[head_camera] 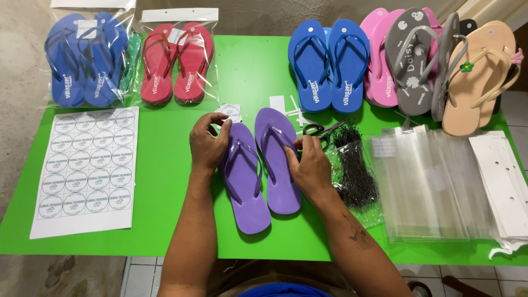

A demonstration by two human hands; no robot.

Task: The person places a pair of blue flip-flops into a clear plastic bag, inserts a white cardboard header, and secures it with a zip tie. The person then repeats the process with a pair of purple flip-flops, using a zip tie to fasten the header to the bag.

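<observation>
Two purple flip-flops lie side by side on the green table point(165, 176) in front of me. My left hand point(208, 144) grips the left purple flip-flop point(246, 190) at its toe end, fingers curled over the edge. My right hand point(311, 168) rests on the right edge of the right purple flip-flop point(278, 165), fingers pinched near the strap. A small round sticker point(230, 111) lies just beyond my left hand.
A sheet of round stickers point(88, 170) lies at the left. Bagged blue flip-flops point(85, 58) and bagged red flip-flops point(176, 60) sit at the back left. Loose blue, pink, grey and tan pairs line the back right. Scissors point(322, 130), a bag of black ties point(355, 170) and clear bags point(429, 187) lie right.
</observation>
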